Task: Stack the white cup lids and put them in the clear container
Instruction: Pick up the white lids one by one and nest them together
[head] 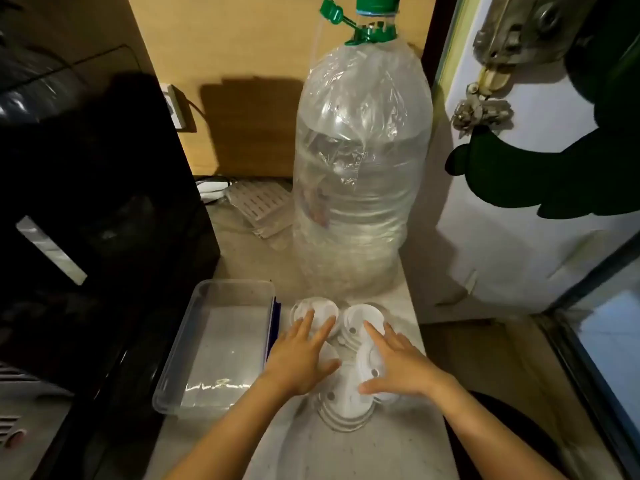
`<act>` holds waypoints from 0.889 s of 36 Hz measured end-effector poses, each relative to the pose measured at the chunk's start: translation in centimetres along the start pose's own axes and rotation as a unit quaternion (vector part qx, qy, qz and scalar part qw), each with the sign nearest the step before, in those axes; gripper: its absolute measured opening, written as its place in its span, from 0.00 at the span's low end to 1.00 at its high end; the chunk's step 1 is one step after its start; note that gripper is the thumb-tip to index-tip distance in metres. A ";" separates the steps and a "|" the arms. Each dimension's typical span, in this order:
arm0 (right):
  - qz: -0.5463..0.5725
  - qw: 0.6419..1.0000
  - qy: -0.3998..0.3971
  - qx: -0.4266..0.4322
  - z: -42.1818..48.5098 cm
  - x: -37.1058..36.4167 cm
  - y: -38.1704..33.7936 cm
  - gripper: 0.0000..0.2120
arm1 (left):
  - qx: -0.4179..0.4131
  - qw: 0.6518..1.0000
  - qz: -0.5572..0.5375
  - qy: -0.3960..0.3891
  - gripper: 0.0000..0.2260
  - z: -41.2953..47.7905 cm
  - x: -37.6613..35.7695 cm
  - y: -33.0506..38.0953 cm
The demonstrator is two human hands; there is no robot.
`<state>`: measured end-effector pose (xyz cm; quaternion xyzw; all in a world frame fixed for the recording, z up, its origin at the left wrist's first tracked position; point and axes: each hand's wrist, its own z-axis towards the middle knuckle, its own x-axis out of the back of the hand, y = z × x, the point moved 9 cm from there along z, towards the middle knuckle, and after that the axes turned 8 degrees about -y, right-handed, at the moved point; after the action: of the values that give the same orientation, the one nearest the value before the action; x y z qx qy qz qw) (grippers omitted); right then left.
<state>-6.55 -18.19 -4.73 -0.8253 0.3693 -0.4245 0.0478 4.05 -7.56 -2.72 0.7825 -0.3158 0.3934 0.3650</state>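
Nearest the camera, two bare forearms reach forward over a pale, speckled stone worktop (398,445). The left hand (300,362) lies palm down with its fingers (304,322) spread and released, their tips resting on the far-left one of a cluster of round white plastic cup lids (346,403). The right hand (398,367) is likewise flat and open, grasping nothing, its fingers splayed across the lids on the right side of the cluster, the thumb pressing on the nearest lid. The lids lie scattered and partly overlapping on the worktop between and under both hands; how many there are cannot be told.

Just left of the lids, touching or nearly touching the left hand, sits a rectangular clear plastic container (180,344) with nothing in it. Behind the lids stands a tall clear plastic water bottle with a green cap (360,174), wrapped in crinkled film. A large black appliance (86,220) fills the left side, and a white door (519,237) stands at the right.
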 end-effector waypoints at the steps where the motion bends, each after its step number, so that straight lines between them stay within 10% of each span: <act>1: 0.007 1.000 -0.003 0.010 -0.2 -0.2 -0.1 0.53 | -0.004 1.000 -0.009 -0.004 0.33 0.0 0.0 0.1; 24: 0.087 0.991 0.090 0.034 -1.8 3.3 0.2 0.48 | -0.080 0.990 -0.118 -0.005 0.44 0.6 0.3 2.3; 32: 0.186 0.964 0.164 0.097 -4.5 10.1 -3.9 0.47 | -0.196 0.871 -0.447 -0.048 0.49 -0.4 3.6 5.3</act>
<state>-3.90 -20.92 6.37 -0.6522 0.4761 -0.5719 0.1447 1.56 -10.79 2.25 0.7702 -0.0199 0.0798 0.6325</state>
